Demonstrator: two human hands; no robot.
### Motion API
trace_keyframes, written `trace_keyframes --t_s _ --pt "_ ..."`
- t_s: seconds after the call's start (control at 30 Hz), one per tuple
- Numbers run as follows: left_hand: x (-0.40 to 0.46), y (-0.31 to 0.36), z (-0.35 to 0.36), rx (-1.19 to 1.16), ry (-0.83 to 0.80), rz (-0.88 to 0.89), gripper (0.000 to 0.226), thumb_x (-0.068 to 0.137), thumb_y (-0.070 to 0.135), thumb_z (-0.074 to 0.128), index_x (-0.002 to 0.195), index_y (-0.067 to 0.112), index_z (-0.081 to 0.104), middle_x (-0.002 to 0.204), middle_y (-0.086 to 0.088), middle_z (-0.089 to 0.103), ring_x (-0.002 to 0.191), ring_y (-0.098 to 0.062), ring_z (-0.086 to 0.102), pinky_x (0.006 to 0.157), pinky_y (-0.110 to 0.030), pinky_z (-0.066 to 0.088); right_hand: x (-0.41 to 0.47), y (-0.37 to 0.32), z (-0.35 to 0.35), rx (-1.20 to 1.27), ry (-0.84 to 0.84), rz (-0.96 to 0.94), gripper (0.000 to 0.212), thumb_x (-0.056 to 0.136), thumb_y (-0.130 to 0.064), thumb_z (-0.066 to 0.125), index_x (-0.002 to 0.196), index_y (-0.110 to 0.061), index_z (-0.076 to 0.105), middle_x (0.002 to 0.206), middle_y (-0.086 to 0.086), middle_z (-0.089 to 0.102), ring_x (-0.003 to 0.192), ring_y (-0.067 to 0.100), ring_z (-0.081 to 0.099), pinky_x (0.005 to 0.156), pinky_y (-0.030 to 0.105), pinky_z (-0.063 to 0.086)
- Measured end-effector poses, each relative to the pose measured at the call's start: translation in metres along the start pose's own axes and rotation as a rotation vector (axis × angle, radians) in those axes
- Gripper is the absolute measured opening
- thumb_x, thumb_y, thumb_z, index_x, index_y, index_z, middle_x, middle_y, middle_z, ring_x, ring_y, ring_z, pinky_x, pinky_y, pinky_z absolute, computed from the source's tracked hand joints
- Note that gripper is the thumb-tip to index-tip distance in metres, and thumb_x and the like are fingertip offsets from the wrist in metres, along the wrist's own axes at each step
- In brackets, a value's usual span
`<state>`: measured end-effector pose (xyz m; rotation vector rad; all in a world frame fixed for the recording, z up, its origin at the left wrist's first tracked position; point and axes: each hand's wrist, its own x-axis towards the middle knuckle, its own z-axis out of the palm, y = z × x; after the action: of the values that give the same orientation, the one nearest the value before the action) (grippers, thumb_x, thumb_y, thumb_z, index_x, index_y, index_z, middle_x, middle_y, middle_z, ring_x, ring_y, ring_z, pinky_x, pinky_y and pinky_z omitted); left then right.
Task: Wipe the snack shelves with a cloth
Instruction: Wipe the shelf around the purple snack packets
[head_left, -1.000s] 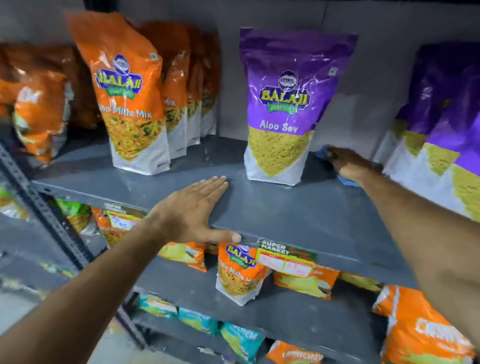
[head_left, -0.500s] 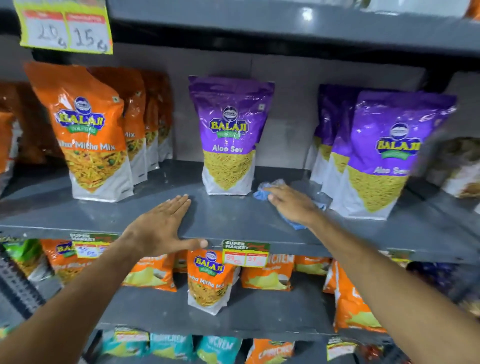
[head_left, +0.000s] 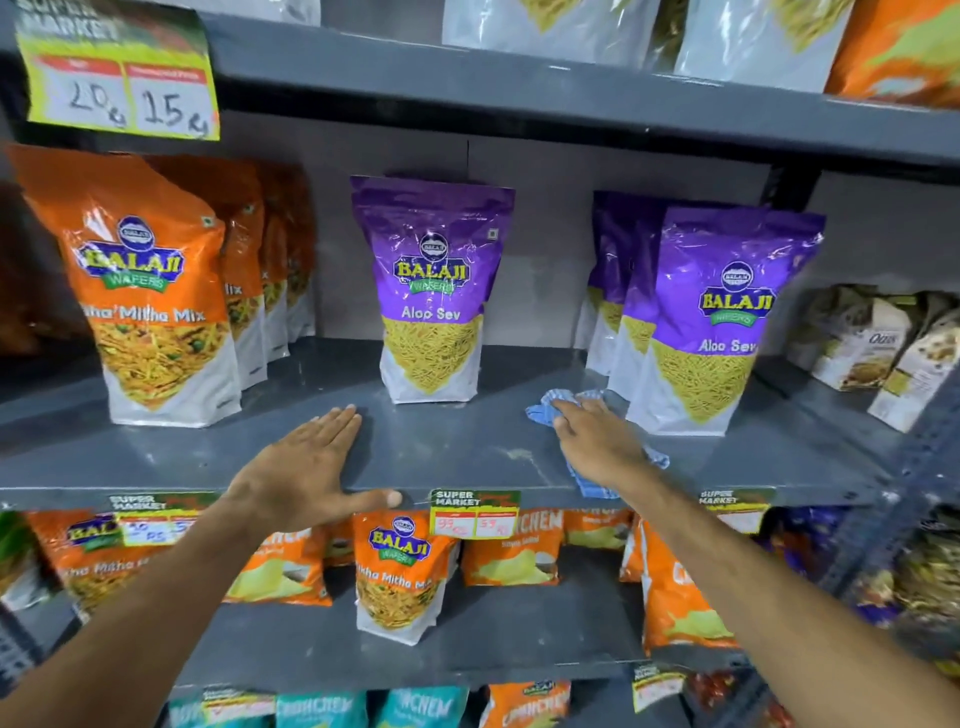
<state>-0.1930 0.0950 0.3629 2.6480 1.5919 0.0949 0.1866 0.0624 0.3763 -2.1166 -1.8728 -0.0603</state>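
Note:
A grey metal shelf (head_left: 452, 452) runs across the middle of the view. My right hand (head_left: 597, 441) presses a blue checked cloth (head_left: 543, 413) flat on the shelf, between a lone purple Aloo Sev bag (head_left: 431, 291) and a row of purple Aloo Sev bags (head_left: 727, 322). Most of the cloth is hidden under the hand; its ends stick out at the fingertips and at the wrist. My left hand (head_left: 306, 473) lies flat and spread on the shelf's front edge, thumb over the lip, holding nothing.
Orange Mitha Mix bags (head_left: 150, 291) stand in a row at the shelf's left. Beige packets (head_left: 878, 343) stand at the far right. Price tags (head_left: 475, 512) hang on the shelf lip. The shelves below hold orange and teal snack bags (head_left: 400, 571).
My right hand has drawn the cloth from the back of the shelf toward the front, then slid it right toward the row of purple bags. The view pulled back. My left hand stayed put.

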Motion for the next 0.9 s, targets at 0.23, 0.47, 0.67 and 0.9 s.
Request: trace_keyframes --t_s 0.23,0.47,0.67,0.9 --pt "0.001 0.000 0.001 0.017 0.010 0.000 0.143 0.060 0.113 0.014 0.168 0.020 -0.007 0.177 0.003 -0.009 0.163 -0.013 -0.004 0.132 -0.032 0.000 -0.002 -0.042 0.006 0.384 -0.017 -0.111 0.038 0.105 -0.029 0.041 0.139 -0.036 0.055 0.137 0.001 0.064 0.124 0.025 0.060 0.100 0.040 0.050" --pt "0.000 0.001 0.000 0.025 0.061 -0.003 0.145 0.057 0.114 0.011 0.167 0.022 -0.008 0.174 0.008 -0.012 0.160 -0.005 -0.008 0.128 -0.026 -0.005 0.100 -0.010 -0.002 0.071 0.237 0.092 0.042 0.092 -0.007 0.049 0.131 -0.019 0.058 0.125 0.015 0.061 0.114 0.036 0.061 0.089 0.044 0.053" --pt "0.001 -0.002 0.001 0.026 0.053 -0.008 0.146 0.056 0.115 0.013 0.167 0.023 -0.009 0.173 0.011 -0.016 0.159 -0.003 -0.013 0.130 -0.026 -0.006 0.186 0.012 0.027 -0.015 0.124 0.094 0.048 0.085 -0.009 0.054 0.132 -0.014 0.058 0.129 0.018 0.064 0.122 0.037 0.058 0.105 0.042 0.048" --pt "0.003 -0.003 0.003 0.030 0.029 0.004 0.145 0.058 0.114 0.014 0.168 0.022 -0.008 0.174 0.010 -0.016 0.160 -0.004 -0.014 0.133 -0.030 -0.003 0.198 0.012 0.033 0.058 -0.010 0.052 0.046 0.090 -0.016 0.046 0.133 -0.025 0.060 0.140 0.015 0.059 0.125 0.037 0.058 0.102 0.042 0.047"
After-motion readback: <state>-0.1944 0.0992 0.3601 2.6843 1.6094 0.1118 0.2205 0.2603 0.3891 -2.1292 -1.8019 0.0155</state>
